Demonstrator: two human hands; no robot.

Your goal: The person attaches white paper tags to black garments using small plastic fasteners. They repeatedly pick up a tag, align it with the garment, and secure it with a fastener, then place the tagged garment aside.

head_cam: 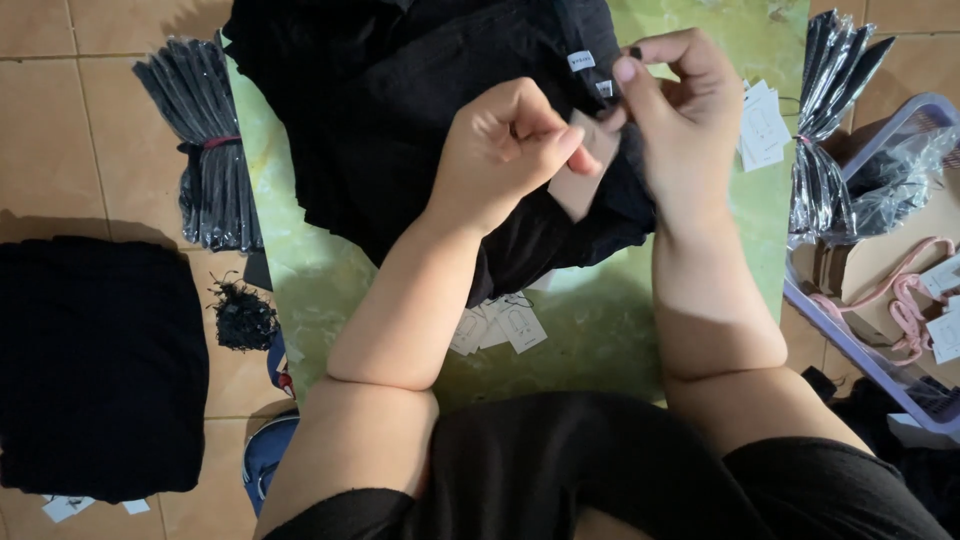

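My left hand (505,145) pinches a small beige card tag (590,160) against a black garment (420,120) lying on a green table top (600,320). My right hand (680,110) is closed on the garment's edge by its white sewn label (581,61), fingertips meeting the tag from the other side. The two hands touch over the tag. More white card tags (500,325) lie loose on the table under my left forearm.
A stack of white tags (765,125) sits at the table's right edge. Bundles of plastic bags lie at left (205,150) and right (835,110). A folded black pile (95,365) and a clump of black strings (240,315) rest on the tiled floor. A plastic basket (905,385) stands at right.
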